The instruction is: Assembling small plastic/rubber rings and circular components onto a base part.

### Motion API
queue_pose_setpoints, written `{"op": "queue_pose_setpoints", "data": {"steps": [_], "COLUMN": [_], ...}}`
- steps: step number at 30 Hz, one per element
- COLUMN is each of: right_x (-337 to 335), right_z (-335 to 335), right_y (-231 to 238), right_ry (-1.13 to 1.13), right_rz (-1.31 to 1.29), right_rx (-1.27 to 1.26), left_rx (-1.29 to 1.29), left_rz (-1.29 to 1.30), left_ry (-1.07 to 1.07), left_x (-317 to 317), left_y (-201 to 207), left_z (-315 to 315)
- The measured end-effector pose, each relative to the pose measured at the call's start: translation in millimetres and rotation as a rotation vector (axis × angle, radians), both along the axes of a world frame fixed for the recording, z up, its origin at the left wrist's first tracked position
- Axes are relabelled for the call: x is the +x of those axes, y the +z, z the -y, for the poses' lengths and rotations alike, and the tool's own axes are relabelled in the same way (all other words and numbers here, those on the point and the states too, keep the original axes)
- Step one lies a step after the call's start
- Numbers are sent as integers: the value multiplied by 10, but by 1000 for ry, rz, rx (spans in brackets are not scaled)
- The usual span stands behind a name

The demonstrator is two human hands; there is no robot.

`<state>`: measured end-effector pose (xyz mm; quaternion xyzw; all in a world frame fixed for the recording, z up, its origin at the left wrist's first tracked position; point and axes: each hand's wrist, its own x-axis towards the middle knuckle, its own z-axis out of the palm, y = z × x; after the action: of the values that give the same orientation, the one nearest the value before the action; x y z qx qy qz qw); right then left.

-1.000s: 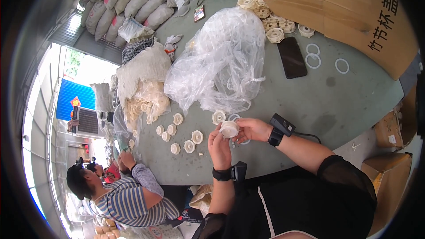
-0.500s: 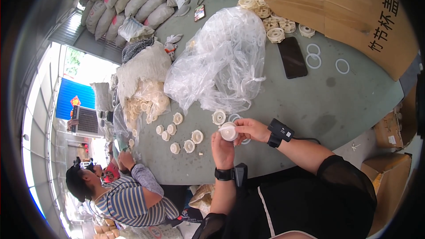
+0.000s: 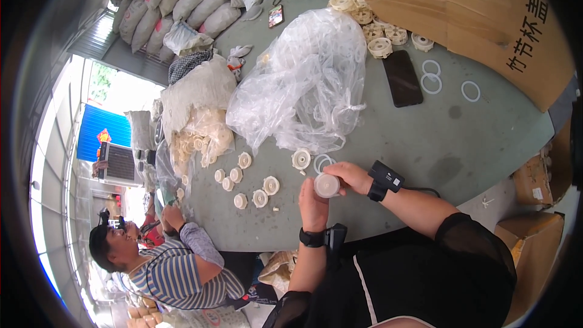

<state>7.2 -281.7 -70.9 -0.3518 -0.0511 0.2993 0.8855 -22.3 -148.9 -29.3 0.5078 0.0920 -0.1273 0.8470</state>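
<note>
Both my hands meet over the near edge of the grey-green table [image 3: 425, 146]. My left hand [image 3: 311, 205] and my right hand [image 3: 348, 175] together grip a small round white plastic lid [image 3: 327, 186], its flat face turned up toward me. Just beyond it on the table lie a white ridged disc [image 3: 300, 158] and a thin white ring [image 3: 322, 163]. Several more white discs [image 3: 255, 188] are scattered to the left of my hands.
A crumpled clear plastic bag [image 3: 303, 85] fills the table's middle. A black phone [image 3: 402, 78], white rings [image 3: 431, 76] and stacked cream parts [image 3: 376, 30] lie by a large cardboard box [image 3: 486, 18]. A person in a striped shirt [image 3: 173, 267] sits at lower left; sacks [image 3: 182, 0] are piled far back.
My hands have shifted slightly while turning the white lid between them; the person at lower left has barely moved.
</note>
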Motion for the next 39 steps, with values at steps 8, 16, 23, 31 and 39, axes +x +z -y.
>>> {"op": "queue_pose_setpoints", "data": {"steps": [8, 16, 23, 31, 39], "right_x": [13, 87, -10, -89, 30], "right_z": [17, 29, -5, -3, 56], "right_y": [0, -75, 32, 99, 75], "right_ry": [0, -39, 225, 400, 128], "right_rz": [-82, -176, 55, 115, 9], "right_rx": [193, 363, 82, -154, -99], "left_rx": [-220, 20, -157, 315, 372], "left_rz": [-83, 170, -95, -14, 54], "left_ry": [-44, -53, -24, -30, 831], "left_x": [-9, 10, -28, -378, -1054], "left_y": [-76, -58, -162, -25, 76], "left_z": [-124, -82, -256, -457, -1800]}}
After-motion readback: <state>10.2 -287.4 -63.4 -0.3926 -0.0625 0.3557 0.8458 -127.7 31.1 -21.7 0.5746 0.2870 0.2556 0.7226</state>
